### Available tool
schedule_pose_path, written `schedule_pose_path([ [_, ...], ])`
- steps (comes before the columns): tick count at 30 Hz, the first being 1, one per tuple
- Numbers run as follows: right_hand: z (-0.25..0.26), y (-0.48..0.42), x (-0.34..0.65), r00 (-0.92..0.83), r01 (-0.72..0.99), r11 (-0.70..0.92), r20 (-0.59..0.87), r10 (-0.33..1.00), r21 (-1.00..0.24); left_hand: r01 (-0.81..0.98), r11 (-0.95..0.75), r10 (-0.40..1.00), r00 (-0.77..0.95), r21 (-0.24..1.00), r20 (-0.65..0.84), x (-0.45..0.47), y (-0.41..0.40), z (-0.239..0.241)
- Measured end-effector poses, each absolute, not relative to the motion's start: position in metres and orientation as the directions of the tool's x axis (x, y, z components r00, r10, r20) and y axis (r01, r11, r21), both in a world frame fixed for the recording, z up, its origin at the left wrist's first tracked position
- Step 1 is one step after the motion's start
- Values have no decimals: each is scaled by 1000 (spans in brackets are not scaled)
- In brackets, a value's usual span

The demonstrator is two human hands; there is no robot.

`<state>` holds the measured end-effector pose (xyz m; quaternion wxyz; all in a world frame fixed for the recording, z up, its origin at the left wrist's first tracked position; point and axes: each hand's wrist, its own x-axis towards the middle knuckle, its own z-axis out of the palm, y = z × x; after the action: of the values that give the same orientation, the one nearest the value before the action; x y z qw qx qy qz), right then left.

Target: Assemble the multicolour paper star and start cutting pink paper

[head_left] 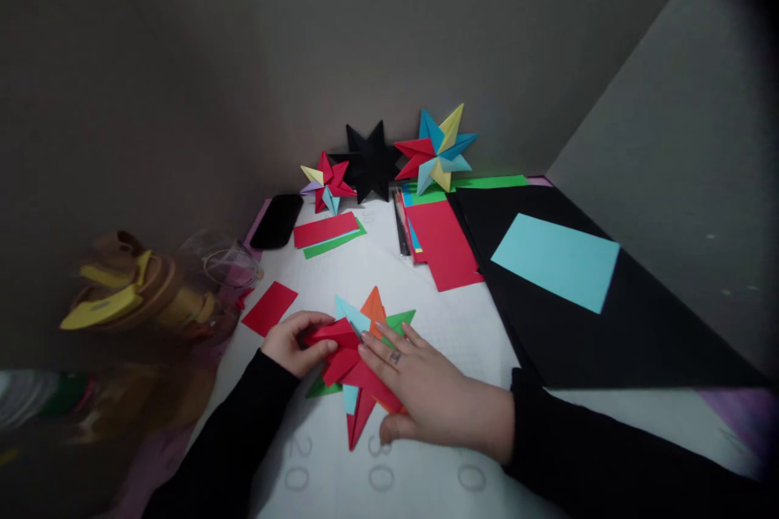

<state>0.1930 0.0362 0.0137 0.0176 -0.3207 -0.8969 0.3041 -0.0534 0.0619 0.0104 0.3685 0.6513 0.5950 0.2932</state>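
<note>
A partly built paper star (359, 357) of red, light blue, orange and green folded pieces lies on the white table (341, 268). My left hand (295, 343) pinches a red folded piece at the star's left side, fingers closed on it. My right hand (426, 389), with a ring on one finger, lies flat on top of the star's right half, fingers stretched out and pressing the paper down. Both sleeves are black.
Three finished paper stars stand at the back: a small multicoloured one (329, 181), a black one (370, 160), a larger red-blue-yellow one (438, 147). Red and green sheets (444, 243), a light blue sheet (557, 261) on black paper, a black phone (277, 220), a glass jar (225, 272).
</note>
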Motion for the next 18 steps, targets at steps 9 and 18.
schedule_pose_path([
  [9,13,36,194,-791,568,611,-163,589,-552,654,29,945,228,756,-233,-60,71,6],
  [18,15,36,193,-795,567,614,-170,582,-549,666,-177,957,288,725,-31,-55,73,1],
])
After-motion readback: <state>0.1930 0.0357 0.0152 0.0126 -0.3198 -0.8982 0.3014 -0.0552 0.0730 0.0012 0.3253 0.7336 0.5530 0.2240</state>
